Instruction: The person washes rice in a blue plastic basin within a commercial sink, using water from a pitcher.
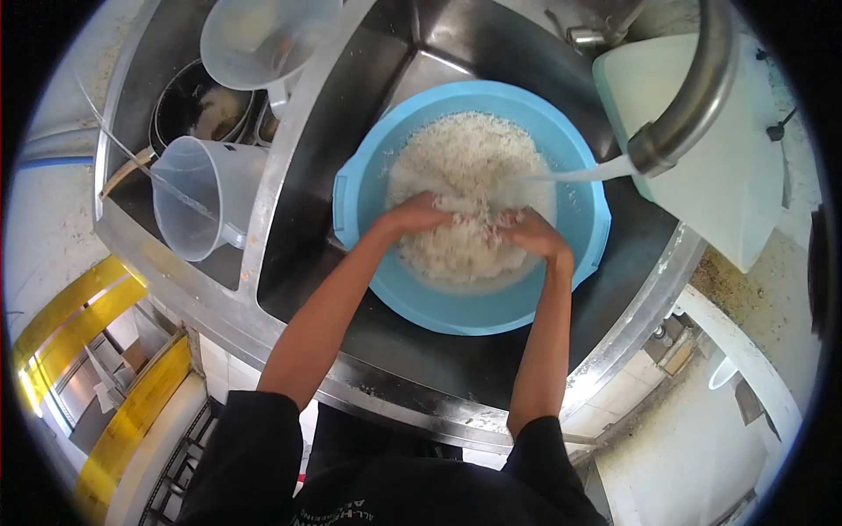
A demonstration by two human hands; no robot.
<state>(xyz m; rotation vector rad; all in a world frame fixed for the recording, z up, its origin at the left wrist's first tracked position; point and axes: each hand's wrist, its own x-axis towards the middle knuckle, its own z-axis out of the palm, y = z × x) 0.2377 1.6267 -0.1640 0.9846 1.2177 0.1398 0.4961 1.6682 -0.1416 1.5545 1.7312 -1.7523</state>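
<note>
White rice (pixel 474 153) lies in cloudy water inside a light blue plastic basin (pixel 438 314), which stands in a steel sink. A stream of water runs from the faucet (pixel 680 131) into the basin on its right side. My left hand (pixel 421 213) and my right hand (pixel 531 232) are both in the rice near its middle, facing each other a short way apart. Grains cling to the fingers of both. Each hand is curled around some rice, with the fingertips partly hidden in it.
The left sink compartment holds a clear plastic pitcher (pixel 189 202), another pitcher (pixel 263 44) and a dark pan (pixel 202 110) with a wooden handle. A large pale green container (pixel 702 175) stands at the right, under the faucet. The sink's front rim (pixel 412 394) runs before me.
</note>
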